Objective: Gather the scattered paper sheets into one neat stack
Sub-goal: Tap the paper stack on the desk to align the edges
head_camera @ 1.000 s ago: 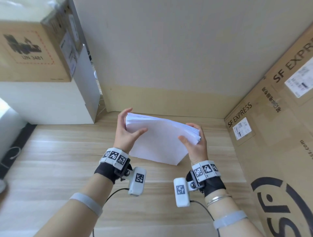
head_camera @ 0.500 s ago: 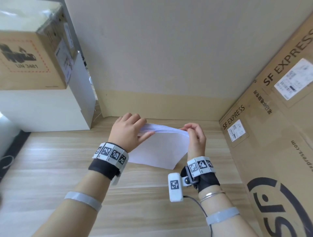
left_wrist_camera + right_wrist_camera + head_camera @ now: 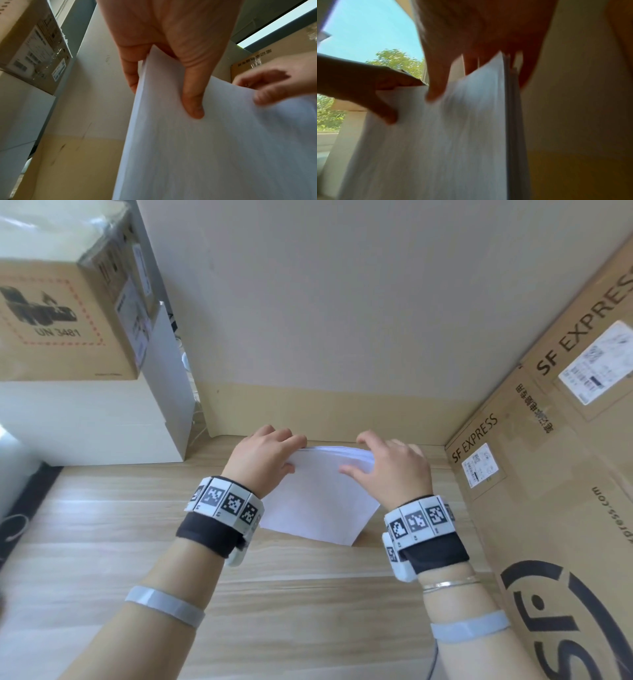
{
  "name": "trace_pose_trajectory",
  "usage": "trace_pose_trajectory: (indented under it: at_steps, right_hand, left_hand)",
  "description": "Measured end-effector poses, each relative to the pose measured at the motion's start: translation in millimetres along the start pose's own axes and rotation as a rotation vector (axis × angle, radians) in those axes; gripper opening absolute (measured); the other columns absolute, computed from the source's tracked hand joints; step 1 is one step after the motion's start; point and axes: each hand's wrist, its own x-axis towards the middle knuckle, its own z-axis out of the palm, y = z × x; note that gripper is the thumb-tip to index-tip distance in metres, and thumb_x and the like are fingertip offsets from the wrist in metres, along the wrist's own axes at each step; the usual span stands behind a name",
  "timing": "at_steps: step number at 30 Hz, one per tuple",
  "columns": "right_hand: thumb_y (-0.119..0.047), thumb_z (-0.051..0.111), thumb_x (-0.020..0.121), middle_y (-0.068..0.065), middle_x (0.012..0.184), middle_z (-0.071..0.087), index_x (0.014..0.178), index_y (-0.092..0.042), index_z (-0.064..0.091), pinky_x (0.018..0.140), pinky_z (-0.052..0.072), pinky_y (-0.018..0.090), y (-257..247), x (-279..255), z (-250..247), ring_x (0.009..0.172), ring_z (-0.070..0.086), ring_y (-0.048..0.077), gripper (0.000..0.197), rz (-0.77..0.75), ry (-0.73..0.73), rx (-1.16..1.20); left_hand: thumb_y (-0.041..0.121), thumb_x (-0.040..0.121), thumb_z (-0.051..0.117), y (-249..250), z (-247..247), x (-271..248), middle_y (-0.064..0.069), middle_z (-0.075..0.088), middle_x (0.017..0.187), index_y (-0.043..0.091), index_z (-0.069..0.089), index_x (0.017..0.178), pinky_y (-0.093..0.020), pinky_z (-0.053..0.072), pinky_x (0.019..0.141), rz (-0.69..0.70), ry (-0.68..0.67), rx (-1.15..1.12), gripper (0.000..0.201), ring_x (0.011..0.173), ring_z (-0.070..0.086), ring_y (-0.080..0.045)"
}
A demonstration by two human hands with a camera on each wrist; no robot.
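Observation:
A stack of white paper sheets point(image 3: 318, 501) stands nearly upright on its lower edge on the wooden table point(image 3: 102, 542). My left hand point(image 3: 263, 460) grips its top left corner, thumb on the near face, fingers over the top edge. My right hand point(image 3: 390, 467) grips the top right corner the same way. In the left wrist view the thumb presses the sheets point(image 3: 214, 142), with the right hand point(image 3: 274, 86) blurred at the far corner. The right wrist view shows the stack point(image 3: 436, 135), blurred, with its right edges a little uneven.
A brown cardboard box point(image 3: 68, 316) sits on a white box point(image 3: 89, 422) at the back left. Large SF Express cartons point(image 3: 548, 457) wall off the right side. A beige wall point(image 3: 325, 302) closes the back. A dark mat point(image 3: 24, 508) lies at the left edge.
The stack has tipped from a tilted hold above the table to nearly upright, lower edge on the table. Both hands have turned over the top edge and come closer together.

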Motion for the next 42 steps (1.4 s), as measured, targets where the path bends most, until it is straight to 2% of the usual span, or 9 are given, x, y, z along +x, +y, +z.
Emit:
trace_pose_trajectory:
  at_steps: [3,7,16,20,27,30,32,38,42]
  right_hand:
    - [-0.050,0.054,0.083,0.003,0.088,0.065,0.092,-0.023,0.055,0.065,0.034,0.029,-0.8,8.8,-7.0,0.091,0.061,0.028,0.028,0.016,-0.299,-0.041]
    - [-0.044,0.052,0.087,-0.002,0.073,0.049,0.071,-0.020,0.041,0.060,0.030,0.029,2.6,7.4,-9.4,0.074,0.046,0.026,0.031,-0.043,-0.319,-0.001]
    - [-0.041,0.060,0.078,-0.008,0.104,0.064,0.106,-0.036,0.058,0.074,0.041,0.031,7.1,4.7,-0.6,0.099,0.059,0.024,0.028,-0.034,-0.425,0.031]
    - [-0.026,0.056,0.086,0.000,0.092,0.067,0.068,-0.023,0.048,0.065,0.036,0.031,2.1,14.1,-4.5,0.092,0.059,0.027,0.019,-0.100,-0.403,0.000]
    - [-0.030,0.056,0.086,-0.001,0.064,0.049,0.068,-0.017,0.043,0.062,0.038,0.033,13.8,15.4,2.5,0.074,0.051,0.029,0.025,-0.084,-0.467,0.017]
    - [-0.031,0.058,0.084,0.004,0.075,0.063,0.085,-0.016,0.060,0.068,0.045,0.032,12.7,14.9,1.0,0.081,0.058,0.029,0.016,-0.085,-0.474,0.053]
    - [-0.031,0.062,0.080,0.001,0.083,0.069,0.091,-0.021,0.064,0.075,0.048,0.032,16.1,13.6,1.5,0.085,0.061,0.025,0.015,-0.030,-0.467,0.141]
    - [-0.005,0.077,0.069,-0.014,0.095,0.064,0.093,-0.035,0.065,0.073,0.041,0.001,43.8,-6.9,12.7,0.081,0.055,-0.019,0.040,0.290,-0.281,0.884]
    - [0.004,0.075,0.070,-0.012,0.082,0.061,0.096,-0.018,0.063,0.066,0.047,0.017,34.4,-22.3,44.9,0.066,0.062,-0.008,0.036,0.570,-0.333,1.072]
  left_hand:
    - [0.012,0.080,0.066,0.0,-5.4,0.4,-0.003,0.059,0.111,0.016,0.058,0.113,-0.038,0.049,0.074,-0.058,-0.086,-0.109,0.034,0.102,0.049,-0.029]
    - [0.007,0.077,0.066,0.0,-10.0,-4.0,-0.006,0.064,0.096,0.012,0.063,0.100,-0.036,0.048,0.067,-0.061,0.012,-0.197,0.024,0.088,0.060,-0.031]
    - [0.030,0.082,0.064,-4.6,-9.3,-4.9,0.009,0.059,0.115,0.029,0.054,0.119,-0.031,0.044,0.076,-0.104,-0.219,0.009,0.038,0.106,0.052,-0.021]
    - [0.017,0.086,0.059,1.2,-14.8,3.5,0.005,0.064,0.108,0.023,0.062,0.109,-0.028,0.042,0.069,-0.097,-0.171,-0.036,0.024,0.101,0.058,-0.022]
    - [0.004,0.068,0.077,-24.6,0.7,-15.4,0.012,0.056,0.087,0.049,0.048,0.105,-0.011,0.040,0.064,-0.401,0.011,-0.861,0.065,0.056,0.047,0.002]
    - [-0.004,0.072,0.074,-30.4,28.6,-19.4,0.023,0.063,0.086,0.042,0.055,0.096,-0.012,0.044,0.071,-0.498,-0.175,-1.078,0.055,0.075,0.059,0.003]
    - [-0.005,0.075,0.071,-31.9,45.4,-20.9,0.022,0.070,0.072,0.032,0.061,0.086,-0.022,0.047,0.080,-0.550,-0.248,-1.122,0.039,0.087,0.065,-0.008]
    - [0.001,0.081,0.065,-35.3,64.6,-23.5,0.033,0.066,0.057,0.026,0.064,0.078,-0.001,0.048,0.062,-0.587,-0.201,-1.158,0.025,0.061,0.062,0.019]
    - [0.001,0.081,0.065,-32.1,69.3,-25.1,0.029,0.069,0.063,0.027,0.066,0.079,-0.007,0.051,0.065,-0.611,-0.169,-1.176,0.027,0.063,0.064,0.015]
